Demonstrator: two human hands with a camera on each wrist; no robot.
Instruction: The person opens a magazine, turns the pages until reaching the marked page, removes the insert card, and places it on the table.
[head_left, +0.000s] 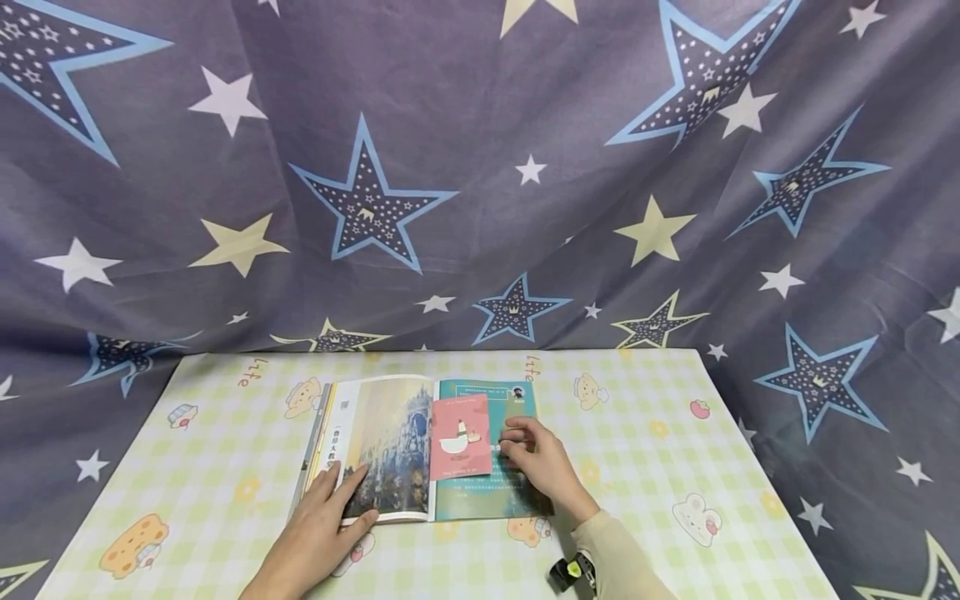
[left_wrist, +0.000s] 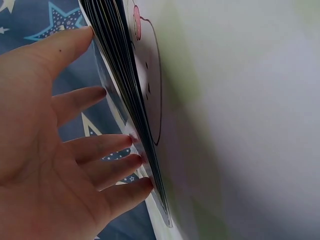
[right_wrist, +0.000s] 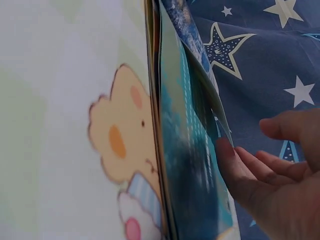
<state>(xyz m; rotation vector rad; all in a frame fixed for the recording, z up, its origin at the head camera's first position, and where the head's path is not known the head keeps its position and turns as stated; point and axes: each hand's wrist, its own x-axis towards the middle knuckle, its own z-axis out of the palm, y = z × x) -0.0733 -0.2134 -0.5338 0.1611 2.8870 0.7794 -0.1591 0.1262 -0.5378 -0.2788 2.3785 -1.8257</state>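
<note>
An open book (head_left: 397,433) lies on the table, with a cathedral painting on its left page and a teal right page (head_left: 487,504). Over the teal page lies a pink card (head_left: 459,412) with a white bird drawing; its right edge stands raised in the right wrist view. My left hand (head_left: 318,525) rests with spread fingers on the lower left page. Beside the card's right edge is my right hand (head_left: 546,462), fingers loosely bent. In the right wrist view, a fingertip of the right hand (right_wrist: 280,185) touches the card's edge, while the thumb stays apart.
A light green checked tablecloth (head_left: 630,500) with cartoon prints covers the table. Behind and to the sides hangs a dark star-patterned curtain (head_left: 480,225). A small black device (head_left: 573,572) is at the right wrist.
</note>
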